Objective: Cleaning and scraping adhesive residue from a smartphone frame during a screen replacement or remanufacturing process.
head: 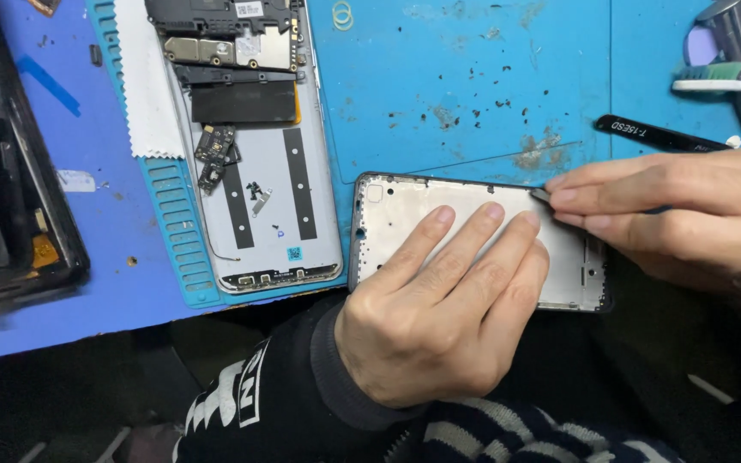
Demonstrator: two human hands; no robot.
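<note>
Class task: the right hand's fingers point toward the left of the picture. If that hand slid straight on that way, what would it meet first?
Probably the left hand's fingertips, pressed flat on the phone frame. The right hand grips a thin tool at the frame's upper edge; depth is hard to judge.

Left hand (439,317) pins phone frame (388,214); right hand (688,214) pinches tool (542,195)

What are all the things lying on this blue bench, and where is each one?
phone frame: one, silver-white, front middle, under both hands
opened phone: one, grey with dark parts, left of the frame
white cloth: one, beside the opened phone
black phone part: one, far left edge
tweezers: one, black, upper right
brush: one, white handle, top right
blue mat: one, covering the bench
left hand: flat on the frame, dark sleeve
right hand: pinching a thin tool tip at the frame's top edge
</note>
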